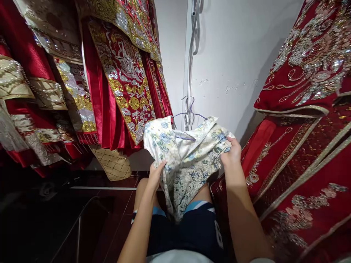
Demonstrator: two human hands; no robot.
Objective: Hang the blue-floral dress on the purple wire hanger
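A white top with blue and yellow flowers (pixel 189 164) hangs on a thin purple wire hanger (pixel 179 114), whose hook is up by the white wall rail. My left hand (pixel 157 173) is closed on the top's left edge, below the sleeve, thumb on the front. On the other side, my right hand (pixel 231 150) pinches the right sleeve and draws it outward. The lower part of the top bunches and drapes down over my lap. Some of my fingers are hidden behind the cloth.
Red and gold embroidered garments (pixel 128 84) hang close on the left. More red beaded garments (pixel 309 73) crowd the right side. A white rail (pixel 190 58) runs up the wall (pixel 230 44) ahead. Dark tiles (pixel 120 219) cover the floor.
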